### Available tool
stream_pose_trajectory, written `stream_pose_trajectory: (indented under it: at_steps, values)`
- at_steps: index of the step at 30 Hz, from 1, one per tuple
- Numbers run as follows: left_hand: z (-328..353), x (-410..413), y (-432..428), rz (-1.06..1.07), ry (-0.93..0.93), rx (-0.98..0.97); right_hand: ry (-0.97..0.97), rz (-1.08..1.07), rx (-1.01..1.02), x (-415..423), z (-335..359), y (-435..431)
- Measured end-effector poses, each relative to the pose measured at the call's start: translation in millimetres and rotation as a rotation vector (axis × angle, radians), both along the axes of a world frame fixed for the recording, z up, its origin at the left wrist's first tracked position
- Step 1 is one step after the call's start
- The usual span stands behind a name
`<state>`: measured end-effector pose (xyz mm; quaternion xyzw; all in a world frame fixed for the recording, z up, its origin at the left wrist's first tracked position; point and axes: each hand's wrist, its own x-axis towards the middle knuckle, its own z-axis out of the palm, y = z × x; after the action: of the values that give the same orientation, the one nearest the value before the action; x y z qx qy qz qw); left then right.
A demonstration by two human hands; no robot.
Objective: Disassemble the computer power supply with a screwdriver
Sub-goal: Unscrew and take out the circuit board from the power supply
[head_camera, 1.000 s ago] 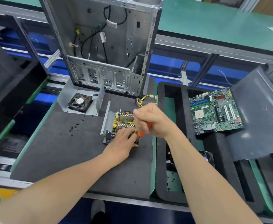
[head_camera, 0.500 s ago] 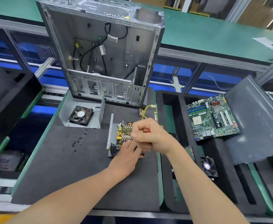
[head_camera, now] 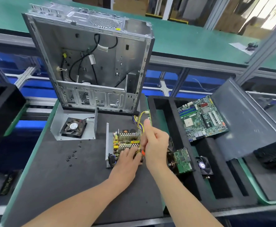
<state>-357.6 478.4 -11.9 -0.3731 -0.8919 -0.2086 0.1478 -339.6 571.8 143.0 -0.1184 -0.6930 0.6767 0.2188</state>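
- The screwdriver (head_camera: 143, 152) is almost wholly hidden: only a sliver of orange handle shows below the right hand (head_camera: 156, 145), and its shaft and tip cannot be seen
- The near right corner of the power supply board (head_camera: 125, 139) lies under the left hand (head_camera: 126, 158), so that corner cannot be made out
- Right hand — fingers curled tight round the handle, thumb sticking up, held over the board's right edge, near the yellow wires (head_camera: 139, 122)
- Left hand — fingers close together, laid fairly flat on the board and pressing it; the fingertips vanish behind the right hand
- The board sits on its metal base plate (head_camera: 107, 145) on the dark mat (head_camera: 68, 185), in front of the computer case (head_camera: 93, 63), with loose screws (head_camera: 72, 155) to its left
- Half a second ago the right thumb was folded into the fist; now it is raised. The left hand has stayed on the same corner, and the board has not shifted on the mat
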Motion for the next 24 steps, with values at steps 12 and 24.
stream_pose_trajectory:
  at_steps: [12, 24]
  values:
    - [-2.4, 0.2, 2.1, 0.038, 0.063, -0.062, -0.081, 0.212, 0.21, -3.2, 10.6, 12.1]
    - [5.3, 3.2, 0.3, 0.067, 0.038, -0.2, -0.155, 0.771, 0.12, -12.5, 14.7, 28.3]
